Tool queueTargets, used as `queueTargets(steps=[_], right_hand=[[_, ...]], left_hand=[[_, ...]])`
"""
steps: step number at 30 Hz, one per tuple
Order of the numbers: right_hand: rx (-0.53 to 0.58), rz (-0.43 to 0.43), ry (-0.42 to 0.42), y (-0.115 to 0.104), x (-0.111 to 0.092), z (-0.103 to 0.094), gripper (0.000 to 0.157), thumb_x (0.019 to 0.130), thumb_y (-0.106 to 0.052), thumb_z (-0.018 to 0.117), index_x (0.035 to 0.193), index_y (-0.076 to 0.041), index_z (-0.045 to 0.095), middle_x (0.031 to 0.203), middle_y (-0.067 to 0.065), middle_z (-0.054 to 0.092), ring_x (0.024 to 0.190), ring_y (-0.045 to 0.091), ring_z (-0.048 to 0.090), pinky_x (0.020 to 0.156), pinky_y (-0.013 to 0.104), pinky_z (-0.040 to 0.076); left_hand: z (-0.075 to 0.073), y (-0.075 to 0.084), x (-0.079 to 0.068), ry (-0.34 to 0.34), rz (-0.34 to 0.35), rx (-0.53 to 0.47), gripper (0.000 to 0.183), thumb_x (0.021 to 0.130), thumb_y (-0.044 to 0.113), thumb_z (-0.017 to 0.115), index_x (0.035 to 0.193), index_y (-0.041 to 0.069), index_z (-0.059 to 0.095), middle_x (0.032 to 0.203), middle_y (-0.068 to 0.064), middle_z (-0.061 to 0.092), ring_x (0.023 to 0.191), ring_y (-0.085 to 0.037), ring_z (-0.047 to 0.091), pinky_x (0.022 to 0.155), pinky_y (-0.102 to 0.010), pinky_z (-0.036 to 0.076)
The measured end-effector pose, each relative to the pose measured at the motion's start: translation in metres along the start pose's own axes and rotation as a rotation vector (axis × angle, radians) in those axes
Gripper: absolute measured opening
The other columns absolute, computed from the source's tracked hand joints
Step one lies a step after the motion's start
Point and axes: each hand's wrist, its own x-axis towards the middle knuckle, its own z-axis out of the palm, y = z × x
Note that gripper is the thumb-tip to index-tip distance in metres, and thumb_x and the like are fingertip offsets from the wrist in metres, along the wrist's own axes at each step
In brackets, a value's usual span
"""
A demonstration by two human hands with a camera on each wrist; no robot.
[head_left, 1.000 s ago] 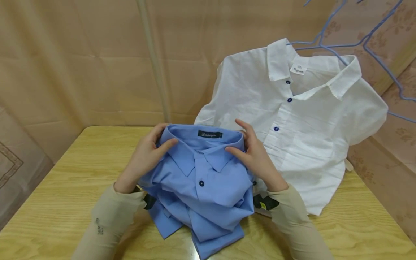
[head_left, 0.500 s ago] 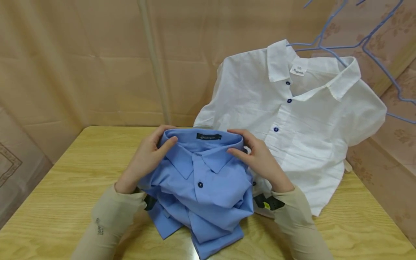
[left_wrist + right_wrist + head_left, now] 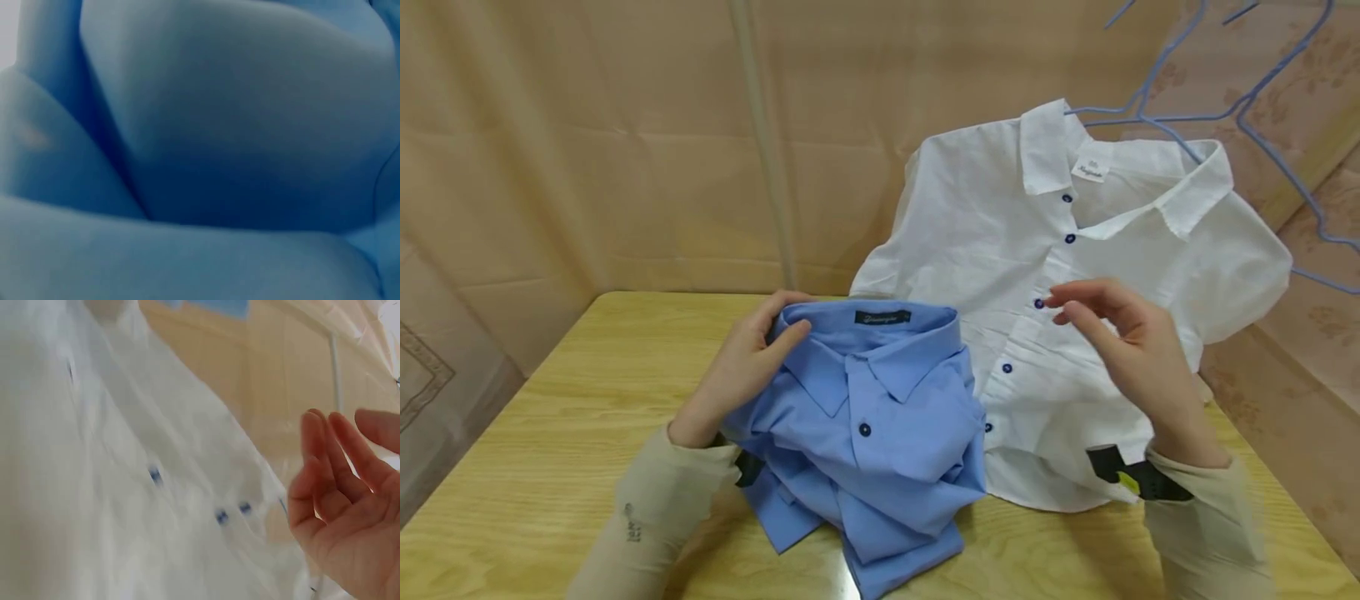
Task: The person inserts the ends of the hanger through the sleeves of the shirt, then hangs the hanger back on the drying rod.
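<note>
A blue button-up shirt (image 3: 910, 442) lies bunched on the table, its collar standing up with a dark label inside. My left hand (image 3: 733, 367) grips the left side of that collar, thumb on the front and fingers behind it. Blue cloth (image 3: 250, 112) fills the left wrist view. Away from the blue shirt, my right hand (image 3: 1138, 358) is in front of the white shirt (image 3: 970, 208), fingers loosely bent and holding nothing. In the right wrist view the right hand (image 3: 350, 519) appears beside the white cloth (image 3: 125, 537), with bare fingertips.
Blue wire hangers (image 3: 1240, 108) are at the upper right, one reaching into the white shirt's collar. The wooden table (image 3: 550, 433) extends to the left. Beige curtain (image 3: 662, 167) hangs behind it, and patterned cloth (image 3: 1277, 367) covers the right side.
My right hand has let go of the blue shirt's collar and moved right, in front of the white shirt. The left hand keeps its grip, and the blue collar has dipped slightly.
</note>
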Motion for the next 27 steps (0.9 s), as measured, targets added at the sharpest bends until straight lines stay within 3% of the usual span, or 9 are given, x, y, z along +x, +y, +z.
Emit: queueTargets(steps=[5,7,11,14,19,23,27], right_hand=[[0.275,0.019,0.145,0.000,0.002,-0.039,0.016,0.088,0.006,0.050,0.098,0.010,0.062,0.085,0.001,0.067,0.070,0.010,0.059,0.070,0.014,0.042],[0.308,0.033,0.217,0.000,0.005,-0.052,0.014,0.088,0.005,0.052,0.096,0.012,0.062,0.082,0.003,0.067,0.066,0.011,0.058,0.068,0.015,0.042],[0.043,0.152,0.353,0.000,0.012,-0.076,0.019,0.089,-0.007,0.054,0.098,0.007,0.064,0.078,-0.004,0.066,0.062,0.008,0.056,0.058,0.016,0.039],[-0.159,0.230,0.422,0.006,0.020,-0.093,0.017,0.092,-0.012,0.052,0.098,-0.005,0.066,0.077,-0.011,0.062,0.061,0.003,0.053,0.054,0.011,0.037],[-0.209,0.316,0.526,0.020,0.036,-0.117,0.017,0.094,-0.015,0.048,0.094,-0.022,0.063,0.080,-0.015,0.057,0.070,-0.002,0.050,0.064,0.008,0.037],[-0.368,0.439,0.517,0.029,0.045,-0.134,0.019,0.095,-0.021,0.044,0.103,-0.031,0.058,0.085,-0.025,0.048,0.077,-0.009,0.041,0.067,0.009,0.031],[-0.497,0.514,0.459,0.041,0.051,-0.148,0.031,0.095,-0.026,0.041,0.124,-0.030,0.050,0.093,-0.031,0.039,0.084,-0.014,0.033,0.077,0.011,0.028]], left_hand=[[0.001,0.003,0.001,-0.018,0.034,-0.018,0.028,0.093,0.011,0.049,0.121,0.011,0.051,0.120,-0.007,0.056,0.103,-0.019,0.053,0.090,-0.040,0.040],[0.001,0.004,0.001,-0.031,0.042,-0.031,0.029,0.093,0.006,0.047,0.121,0.010,0.051,0.120,-0.007,0.055,0.103,-0.020,0.052,0.090,-0.040,0.040],[0.002,0.004,0.000,-0.045,0.035,-0.039,0.031,0.092,0.003,0.043,0.121,0.011,0.051,0.121,-0.006,0.054,0.104,-0.021,0.052,0.090,-0.041,0.039],[0.001,0.003,0.000,-0.052,0.022,-0.045,0.033,0.092,0.001,0.041,0.121,0.012,0.051,0.122,-0.006,0.054,0.104,-0.021,0.052,0.089,-0.041,0.039],[0.001,0.004,-0.001,-0.061,0.021,-0.058,0.036,0.090,-0.001,0.039,0.123,0.011,0.049,0.123,-0.007,0.052,0.106,-0.022,0.050,0.091,-0.043,0.038],[0.001,0.005,-0.001,-0.072,0.018,-0.064,0.037,0.091,0.000,0.039,0.125,0.011,0.047,0.125,-0.007,0.050,0.109,-0.023,0.049,0.093,-0.044,0.037],[0.002,0.006,0.000,-0.073,0.034,-0.053,0.032,0.093,0.005,0.043,0.125,0.010,0.046,0.124,-0.008,0.051,0.109,-0.022,0.048,0.094,-0.043,0.036]])
